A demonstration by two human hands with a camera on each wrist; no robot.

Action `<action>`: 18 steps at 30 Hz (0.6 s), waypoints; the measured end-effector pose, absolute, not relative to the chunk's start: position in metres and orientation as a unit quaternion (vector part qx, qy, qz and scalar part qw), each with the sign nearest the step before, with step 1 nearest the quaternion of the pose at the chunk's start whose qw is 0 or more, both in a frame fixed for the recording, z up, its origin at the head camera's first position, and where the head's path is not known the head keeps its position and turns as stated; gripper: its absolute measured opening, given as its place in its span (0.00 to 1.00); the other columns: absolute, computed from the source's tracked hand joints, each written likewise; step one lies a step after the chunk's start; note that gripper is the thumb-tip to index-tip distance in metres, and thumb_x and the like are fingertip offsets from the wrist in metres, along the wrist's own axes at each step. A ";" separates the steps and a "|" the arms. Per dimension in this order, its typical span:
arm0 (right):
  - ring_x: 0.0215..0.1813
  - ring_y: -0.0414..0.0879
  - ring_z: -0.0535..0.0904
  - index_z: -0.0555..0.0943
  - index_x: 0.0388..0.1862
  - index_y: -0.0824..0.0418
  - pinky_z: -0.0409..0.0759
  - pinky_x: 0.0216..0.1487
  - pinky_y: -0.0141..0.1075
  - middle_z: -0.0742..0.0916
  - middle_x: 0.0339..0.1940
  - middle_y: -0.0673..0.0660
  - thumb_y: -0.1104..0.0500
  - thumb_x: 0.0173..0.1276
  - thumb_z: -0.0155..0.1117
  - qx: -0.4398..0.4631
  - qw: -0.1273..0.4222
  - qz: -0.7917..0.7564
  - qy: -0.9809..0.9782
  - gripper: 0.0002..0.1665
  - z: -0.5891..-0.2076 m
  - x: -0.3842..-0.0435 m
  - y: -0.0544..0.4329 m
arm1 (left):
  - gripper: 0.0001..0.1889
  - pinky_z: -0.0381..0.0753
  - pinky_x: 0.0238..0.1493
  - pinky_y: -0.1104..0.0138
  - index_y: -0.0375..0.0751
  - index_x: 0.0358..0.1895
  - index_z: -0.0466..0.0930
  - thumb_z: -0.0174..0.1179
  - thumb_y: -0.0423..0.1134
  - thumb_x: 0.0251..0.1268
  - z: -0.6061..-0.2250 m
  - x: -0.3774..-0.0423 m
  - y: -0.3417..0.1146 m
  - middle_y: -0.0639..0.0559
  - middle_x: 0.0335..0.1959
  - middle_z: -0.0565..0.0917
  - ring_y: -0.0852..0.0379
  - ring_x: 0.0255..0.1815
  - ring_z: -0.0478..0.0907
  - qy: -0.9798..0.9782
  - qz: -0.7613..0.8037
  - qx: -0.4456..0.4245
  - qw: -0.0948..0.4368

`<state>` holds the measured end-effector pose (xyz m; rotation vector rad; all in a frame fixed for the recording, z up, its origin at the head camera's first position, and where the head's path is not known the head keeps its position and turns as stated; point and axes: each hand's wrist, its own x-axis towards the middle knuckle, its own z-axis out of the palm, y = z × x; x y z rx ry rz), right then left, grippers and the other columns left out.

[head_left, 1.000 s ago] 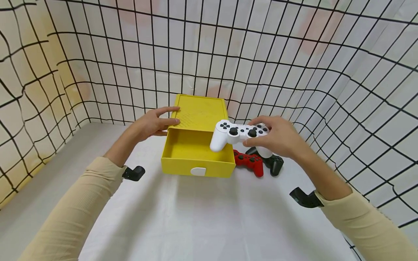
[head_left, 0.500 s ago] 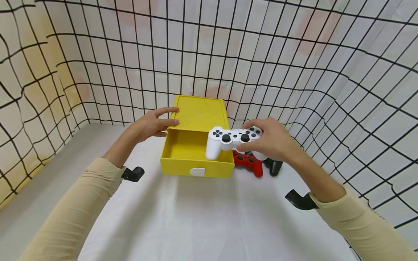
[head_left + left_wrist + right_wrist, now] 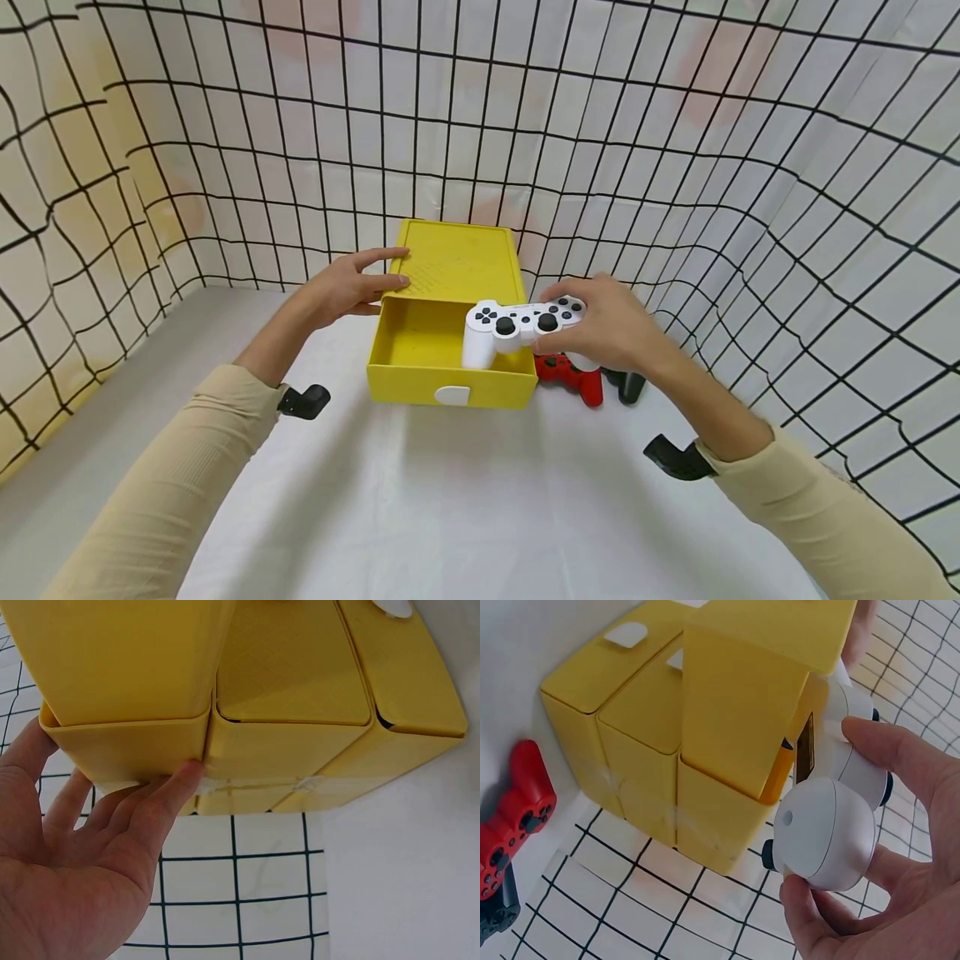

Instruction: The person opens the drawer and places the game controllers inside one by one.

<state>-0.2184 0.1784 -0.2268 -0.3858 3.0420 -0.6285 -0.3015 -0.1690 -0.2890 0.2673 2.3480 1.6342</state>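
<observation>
A yellow drawer cabinet (image 3: 461, 260) stands at the back of the table. Its top drawer (image 3: 415, 387), with a white pull tab, is pulled out toward me; what shows of its inside is bare. My right hand (image 3: 603, 323) grips a white game controller (image 3: 504, 321) by one end and holds it over the drawer's right half. One controller grip overlaps the drawer opening in the head view. My left hand (image 3: 347, 286) rests against the cabinet's left side, fingers extended; the left wrist view shows fingertips touching the cabinet wall (image 3: 135, 746).
A red game controller (image 3: 576, 380) and a black game controller (image 3: 628, 385) lie right of the drawer, partly hidden by my right hand. Two lower closed drawers (image 3: 641, 742) show in the wrist views. Black grid netting (image 3: 495, 108) encloses the back and sides.
My right hand has moved left and slightly down with the white game controller, bringing it further over the drawer. The left hand has stayed in place.
</observation>
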 end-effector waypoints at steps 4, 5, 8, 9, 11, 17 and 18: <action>0.54 0.57 0.70 0.83 0.57 0.50 0.84 0.39 0.38 0.76 0.51 0.62 0.44 0.55 0.79 -0.125 0.003 -0.200 0.972 0.31 -0.230 -0.220 0.175 | 0.38 0.72 0.71 0.47 0.62 0.80 0.59 0.65 0.52 0.70 -0.288 -0.301 -0.169 0.42 0.78 0.65 0.39 0.77 0.64 0.811 0.562 0.091 0.133; 0.54 0.57 0.70 0.83 0.57 0.50 0.85 0.39 0.38 0.76 0.51 0.63 0.44 0.55 0.78 -0.125 0.002 -0.198 0.972 0.31 -0.231 -0.220 0.174 | 0.38 0.72 0.71 0.47 0.62 0.80 0.59 0.65 0.52 0.70 -0.288 -0.301 -0.169 0.42 0.78 0.66 0.39 0.77 0.64 0.811 0.562 0.090 0.133; 0.54 0.56 0.70 0.83 0.58 0.51 0.84 0.42 0.40 0.76 0.52 0.63 0.43 0.56 0.78 -0.132 -0.005 -0.190 0.973 0.32 -0.232 -0.221 0.171 | 0.38 0.72 0.71 0.47 0.63 0.80 0.59 0.65 0.52 0.70 -0.288 -0.301 -0.169 0.42 0.77 0.66 0.39 0.77 0.65 0.812 0.561 0.089 0.132; 0.55 0.56 0.70 0.83 0.58 0.51 0.83 0.42 0.41 0.77 0.53 0.62 0.42 0.56 0.78 -0.134 -0.006 -0.188 0.973 0.32 -0.233 -0.221 0.170 | 0.38 0.72 0.71 0.47 0.63 0.80 0.59 0.65 0.53 0.70 -0.288 -0.301 -0.169 0.42 0.78 0.66 0.39 0.77 0.65 0.813 0.560 0.088 0.131; 0.55 0.56 0.70 0.83 0.59 0.50 0.82 0.43 0.41 0.77 0.53 0.62 0.41 0.56 0.77 -0.139 -0.007 -0.183 0.973 0.33 -0.234 -0.222 0.168 | 0.37 0.73 0.71 0.47 0.63 0.80 0.59 0.65 0.53 0.70 -0.288 -0.301 -0.168 0.42 0.77 0.66 0.39 0.77 0.65 0.814 0.559 0.086 0.130; 0.54 0.56 0.70 0.83 0.59 0.48 0.83 0.43 0.41 0.76 0.54 0.62 0.41 0.55 0.77 -0.143 -0.005 -0.184 0.973 0.32 -0.234 -0.225 0.160 | 0.37 0.73 0.71 0.47 0.62 0.79 0.60 0.65 0.52 0.70 -0.289 -0.301 -0.168 0.42 0.77 0.67 0.39 0.77 0.65 0.811 0.564 0.085 0.131; 0.54 0.56 0.70 0.83 0.58 0.48 0.83 0.42 0.41 0.76 0.53 0.62 0.41 0.55 0.77 -0.144 -0.006 -0.184 0.972 0.32 -0.234 -0.226 0.159 | 0.37 0.73 0.71 0.47 0.62 0.79 0.60 0.65 0.52 0.70 -0.289 -0.302 -0.168 0.42 0.77 0.67 0.39 0.77 0.65 0.810 0.564 0.085 0.132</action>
